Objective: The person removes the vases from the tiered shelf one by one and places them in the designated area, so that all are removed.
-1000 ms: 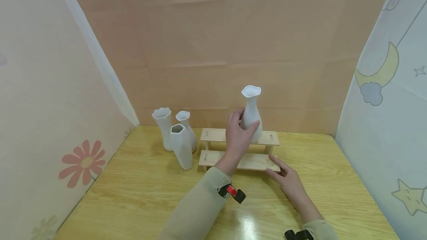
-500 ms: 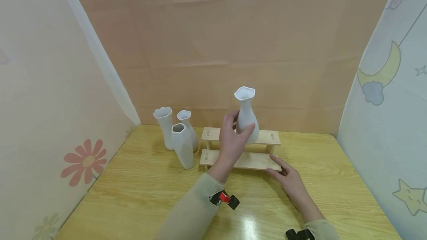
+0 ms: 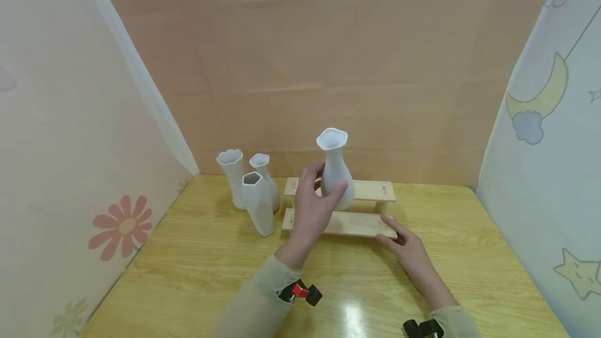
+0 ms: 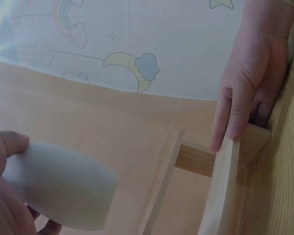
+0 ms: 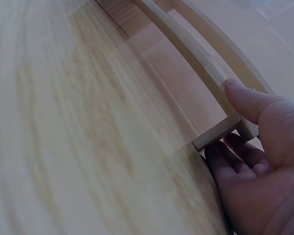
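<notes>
My left hand [image 3: 312,208] holds a white vase [image 3: 337,179] with a wavy rim and narrow neck, thumb on one side and fingers on the other. The vase is off the surface, in front of the upper tier of a two-tier wooden display stand [image 3: 359,225]. In the left wrist view the base end of the vase [image 4: 63,183] points toward the stand. My right hand [image 3: 413,257] grips the right end of the lower tier. The right wrist view has its thumb on the board [image 5: 206,81] and its fingers curled at the end support.
Three more white vases stand close together left of the stand: one with a scalloped rim [image 3: 233,179], one with a narrow neck [image 3: 269,184], and an angular one [image 3: 258,205] in front. A wood-grain table [image 3: 211,275] lies underneath, with a brown backdrop [image 3: 300,67] behind.
My left hand has drawn the vase leftward and somewhat lower, toward me, away from above the upper tier. My right hand keeps its place at the stand's end.
</notes>
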The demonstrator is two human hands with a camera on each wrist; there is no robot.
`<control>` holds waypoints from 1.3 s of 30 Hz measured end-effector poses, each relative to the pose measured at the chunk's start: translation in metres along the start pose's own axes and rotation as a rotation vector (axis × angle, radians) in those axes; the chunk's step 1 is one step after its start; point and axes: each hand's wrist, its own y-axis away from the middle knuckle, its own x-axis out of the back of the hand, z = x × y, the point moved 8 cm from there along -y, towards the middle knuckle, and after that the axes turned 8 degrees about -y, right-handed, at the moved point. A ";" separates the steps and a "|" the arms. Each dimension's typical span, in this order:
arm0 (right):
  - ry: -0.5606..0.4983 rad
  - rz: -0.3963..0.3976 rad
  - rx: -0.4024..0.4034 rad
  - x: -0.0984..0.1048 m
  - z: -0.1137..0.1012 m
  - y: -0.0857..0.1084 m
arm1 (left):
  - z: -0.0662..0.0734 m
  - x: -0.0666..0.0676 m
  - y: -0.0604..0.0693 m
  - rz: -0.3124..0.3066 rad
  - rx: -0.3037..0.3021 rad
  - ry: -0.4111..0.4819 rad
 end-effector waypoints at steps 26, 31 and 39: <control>0.003 0.001 0.015 0.001 0.001 0.001 | 0.003 0.089 0.032 0.022 -0.090 -0.094; 0.022 -0.003 0.007 0.000 0.002 0.002 | -0.001 0.111 0.035 0.042 -0.072 -0.108; -0.020 -0.020 0.035 -0.002 -0.002 0.003 | -0.015 0.151 0.039 0.060 0.074 -0.180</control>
